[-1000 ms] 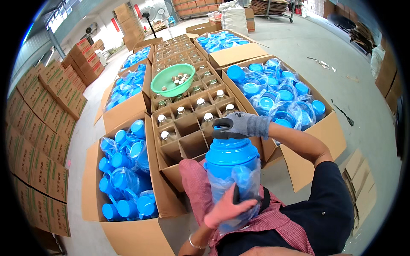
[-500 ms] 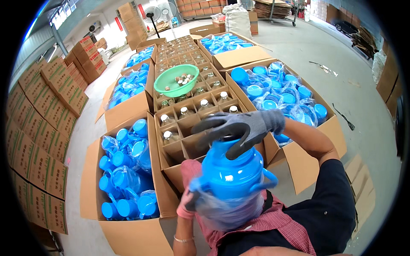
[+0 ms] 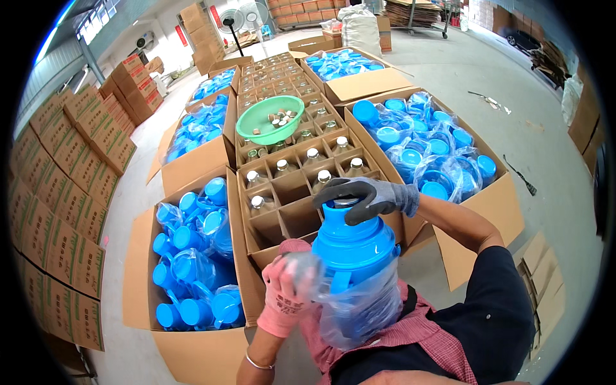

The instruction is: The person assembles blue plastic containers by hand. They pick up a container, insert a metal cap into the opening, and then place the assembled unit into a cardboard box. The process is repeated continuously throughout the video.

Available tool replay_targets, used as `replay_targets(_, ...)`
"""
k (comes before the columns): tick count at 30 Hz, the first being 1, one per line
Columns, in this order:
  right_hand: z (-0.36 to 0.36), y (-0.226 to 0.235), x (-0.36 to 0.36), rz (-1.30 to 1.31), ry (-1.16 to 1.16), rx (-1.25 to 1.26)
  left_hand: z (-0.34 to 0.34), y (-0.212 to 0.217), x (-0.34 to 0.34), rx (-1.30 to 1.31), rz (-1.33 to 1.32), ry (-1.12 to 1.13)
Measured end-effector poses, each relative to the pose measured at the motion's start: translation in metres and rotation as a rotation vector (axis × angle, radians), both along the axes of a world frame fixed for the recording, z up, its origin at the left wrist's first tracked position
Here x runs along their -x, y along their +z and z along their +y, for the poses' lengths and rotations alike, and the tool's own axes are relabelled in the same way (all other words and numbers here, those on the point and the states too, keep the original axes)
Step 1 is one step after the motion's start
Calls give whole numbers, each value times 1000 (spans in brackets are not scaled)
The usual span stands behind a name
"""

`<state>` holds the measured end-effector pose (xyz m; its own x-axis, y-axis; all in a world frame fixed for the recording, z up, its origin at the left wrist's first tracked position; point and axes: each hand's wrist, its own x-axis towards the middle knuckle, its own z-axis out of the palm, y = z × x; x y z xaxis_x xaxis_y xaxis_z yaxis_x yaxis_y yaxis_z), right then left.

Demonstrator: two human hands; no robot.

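Observation:
A blue thermos flask (image 3: 353,247) stands upright in front of my body, its lower part wrapped in a clear plastic bag (image 3: 359,311). My right hand (image 3: 369,197), in a grey and black glove, is closed over its neck, with a round silvery piece showing at the mouth under the fingers. My left hand (image 3: 289,289), in a pink glove, is at the flask's left side by the bag; its fingers are smeared by motion, so their grip is unclear. Just beyond is a divided carton (image 3: 256,247) with several glass liners (image 3: 282,168) topped in white.
A green basin (image 3: 247,119) holding small stoppers rests on the cartons ahead. Open boxes of bagged blue flask parts stand left (image 3: 144,269) and right (image 3: 507,212). Stacked cartons (image 3: 58,256) line the far left. A thin black object (image 3: 521,176) lies on the floor at right.
The flask has turned, its right-hand handle swinging out of sight. My left hand has moved up and shows its back. My right hand has settled lower around the neck, fingers more curled.

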<state>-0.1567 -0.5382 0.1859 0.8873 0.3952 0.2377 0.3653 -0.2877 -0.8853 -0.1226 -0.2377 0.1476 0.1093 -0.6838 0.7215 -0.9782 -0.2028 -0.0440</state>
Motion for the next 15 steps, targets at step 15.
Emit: replay_targets(15, 48, 15, -4, -329, 101, 132, -91, 72, 42, -867, -200, -856)
